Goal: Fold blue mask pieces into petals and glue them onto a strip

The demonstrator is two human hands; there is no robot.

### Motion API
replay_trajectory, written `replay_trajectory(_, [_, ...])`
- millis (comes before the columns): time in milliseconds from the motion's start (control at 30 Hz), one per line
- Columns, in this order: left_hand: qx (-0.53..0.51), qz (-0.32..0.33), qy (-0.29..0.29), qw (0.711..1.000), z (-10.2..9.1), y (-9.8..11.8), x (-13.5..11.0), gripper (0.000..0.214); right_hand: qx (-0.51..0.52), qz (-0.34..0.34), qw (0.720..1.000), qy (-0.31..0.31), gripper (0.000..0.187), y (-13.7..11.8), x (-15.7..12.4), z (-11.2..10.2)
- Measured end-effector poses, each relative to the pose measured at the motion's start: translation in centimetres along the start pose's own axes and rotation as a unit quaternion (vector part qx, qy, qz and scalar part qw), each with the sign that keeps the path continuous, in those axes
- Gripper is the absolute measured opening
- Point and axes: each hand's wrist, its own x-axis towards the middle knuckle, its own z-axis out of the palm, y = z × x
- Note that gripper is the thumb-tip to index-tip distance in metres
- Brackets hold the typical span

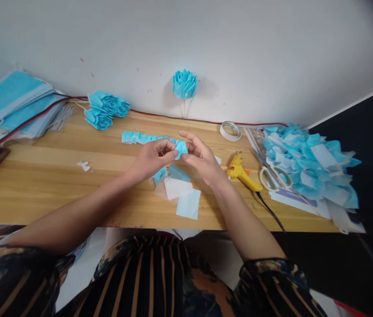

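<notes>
Between my two hands is a small folded piece of blue fabric (181,150). My left hand (153,157) pinches its left edge between thumb and fingers. On the other side, the thumb and fingers of my right hand (202,159) close on its right edge, with one finger stretched out. Behind my hands runs a row of folded blue petals (140,137), partly hidden by my fingers. Below them lie loose flat squares, among them a pale blue square (188,204) and a white square (177,188).
A finished blue flower (184,84) stands on a stick against the wall. More blue flowers (104,110) and stacked face masks (15,99) lie left. On the right are a tape roll (230,130), a yellow glue gun (242,171), scissors (275,177) and a blue fabric pile (318,163).
</notes>
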Motion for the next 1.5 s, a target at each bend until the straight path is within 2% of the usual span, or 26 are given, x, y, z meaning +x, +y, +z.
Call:
replay_trajectory(133, [-0.027, -0.012, -0.028, 0.999, -0.1, 0.1, 0.0, 0.025, -0.012, -0.002, 1.000, 0.015, 0.060, 0.3, 0.2, 0.0])
replay_trajectory(367, [-0.032, -0.017, -0.027, 0.999, 0.1, -0.1, 0.2, 0.018, -0.021, -0.025, 0.999, 0.007, 0.060, 0.7, 0.0, 0.3])
replay_trajectory(567, [-0.063, -0.049, -0.001, 0.997, -0.1, -0.7, 0.6, 0.019, -0.030, -0.033, 0.998, -0.043, 0.065, -0.1, -0.2, -0.7])
replay_trajectory(767, [-0.083, -0.081, 0.016, 0.993, -0.3, -0.7, 0.7, 0.020, -0.030, -0.023, 0.998, 0.051, 0.048, -0.1, 0.2, -1.8])
replay_trajectory(1067, [-0.086, -0.089, 0.010, 0.992, -0.1, -0.8, 0.6, 0.023, -0.063, -0.044, 0.996, 0.032, 0.042, 0.3, 0.2, -1.4])
replay_trajectory(1267, [-0.115, -0.058, -0.004, 0.992, -0.3, -1.2, 0.8, 0.030, -0.053, -0.040, 0.996, 0.056, 0.045, 0.2, 0.6, -1.4])
replay_trajectory(1400, [-0.178, -0.046, 0.017, 0.983, -0.4, -1.4, 0.8, 0.034, -0.020, -0.029, 0.997, 0.066, 0.049, 0.1, 0.7, -1.8])
replay_trajectory(1500, [-0.166, -0.040, 0.045, 0.984, -0.6, -1.5, 0.8, 0.032, 0.003, -0.023, 0.995, 0.092, 0.050, 0.0, 0.9, -2.7])
